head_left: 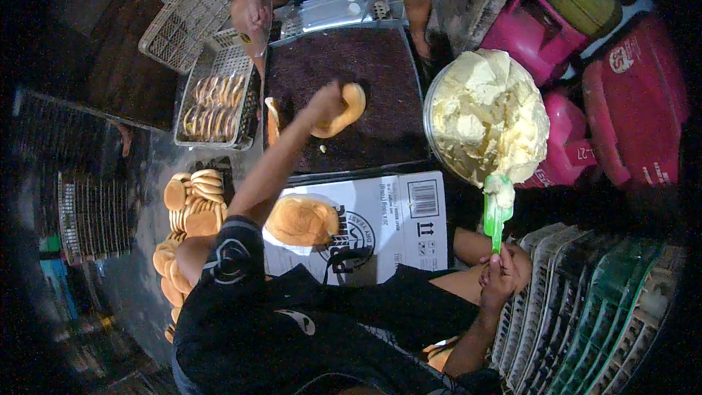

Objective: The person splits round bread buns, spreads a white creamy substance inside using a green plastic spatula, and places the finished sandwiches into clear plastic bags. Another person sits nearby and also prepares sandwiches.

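My left hand [327,104], blurred, is stretched over a wide tray [415,74] and grips a round, soft bread bun [354,107]. Dark brown granules that look like chocolate sprinkles [340,49] cover the tray's bottom. Another piece of bread [272,120] rests at the tray's left side, and a small pale crumb lies on the granules. At my right knee, my right hand [498,280] holds the handle of a green spatula [496,225], its blade smeared with cream. The blade's tip meets the near rim of a large clear tub [429,115] heaped with pale yellow cream [488,99].
A flat bun [301,222] sits on a printed white carton [406,241] before me. Stacked buns [203,223] stand at left, beyond them a basket [249,140] of bagged buns. Opposite, another person's hand [256,13] holds clear plastic. Pink gas cylinders [565,126] and stacked crates [576,307] flank the right.
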Available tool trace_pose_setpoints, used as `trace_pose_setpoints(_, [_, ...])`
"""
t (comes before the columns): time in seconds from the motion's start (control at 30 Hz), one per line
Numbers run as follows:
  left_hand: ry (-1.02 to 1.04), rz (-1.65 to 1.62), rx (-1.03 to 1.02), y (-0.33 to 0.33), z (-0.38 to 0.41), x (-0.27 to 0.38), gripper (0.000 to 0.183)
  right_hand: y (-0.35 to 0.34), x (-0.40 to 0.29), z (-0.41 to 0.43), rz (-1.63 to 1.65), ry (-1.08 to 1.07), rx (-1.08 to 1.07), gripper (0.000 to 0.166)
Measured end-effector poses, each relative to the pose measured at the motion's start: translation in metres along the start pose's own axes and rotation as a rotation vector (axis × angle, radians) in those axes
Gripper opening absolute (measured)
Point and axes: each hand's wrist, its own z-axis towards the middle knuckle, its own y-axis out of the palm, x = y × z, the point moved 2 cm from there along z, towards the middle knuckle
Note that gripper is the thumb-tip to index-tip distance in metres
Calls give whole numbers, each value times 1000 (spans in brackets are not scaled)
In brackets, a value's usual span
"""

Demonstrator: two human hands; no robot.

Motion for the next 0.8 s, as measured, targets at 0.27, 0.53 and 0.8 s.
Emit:
trace_pose_setpoints(0.27, [33, -298, 394, -66, -6, -12, 55, 16, -42, 19, -488, -255, 59, 49])
trace_pose_setpoints(0.53, [-23, 130, 24, 37, -287, 31, 82, 72, -72, 91, -1211, -143, 173, 61])
trace_pose_setpoints(0.8, [-31, -65, 464, 53, -275, -18, 78, 65, -47, 80, -1148, -469, 190, 63])
